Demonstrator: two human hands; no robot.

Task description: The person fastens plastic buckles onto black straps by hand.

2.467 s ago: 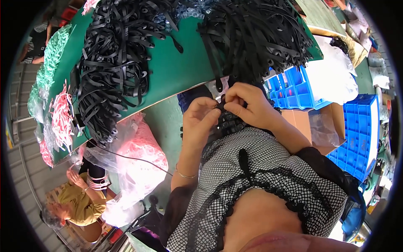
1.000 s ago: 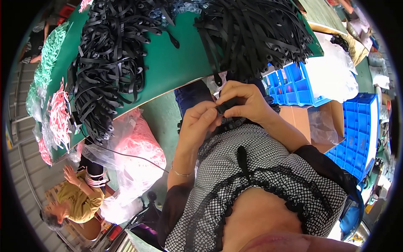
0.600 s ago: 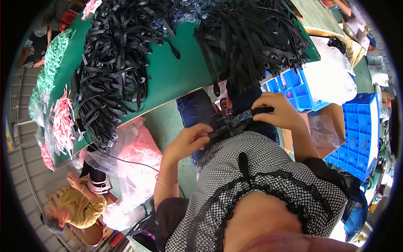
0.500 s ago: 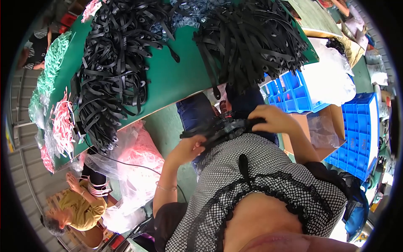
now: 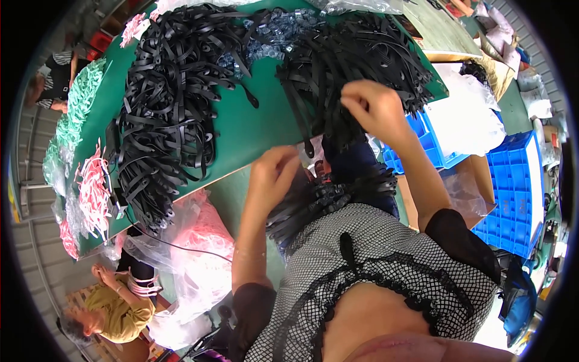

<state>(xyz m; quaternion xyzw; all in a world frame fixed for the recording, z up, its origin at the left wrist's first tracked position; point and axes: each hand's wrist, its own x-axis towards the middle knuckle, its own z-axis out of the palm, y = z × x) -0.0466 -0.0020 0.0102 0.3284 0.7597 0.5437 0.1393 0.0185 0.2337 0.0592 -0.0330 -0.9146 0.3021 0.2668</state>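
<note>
Your right hand [image 5: 375, 108] pinches black straps [image 5: 356, 66] on the green table [image 5: 253, 130]; your left hand [image 5: 274, 175] grips the gathered bundle [image 5: 319, 202] so it stays together.

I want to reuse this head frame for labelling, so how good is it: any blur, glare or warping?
Head view: strong fisheye, the green table edge bows and the corners are black; the right hand on the black straps is slightly soft; the left hand is sharper; white bags at right are overexposed; light is otherwise even.
</note>
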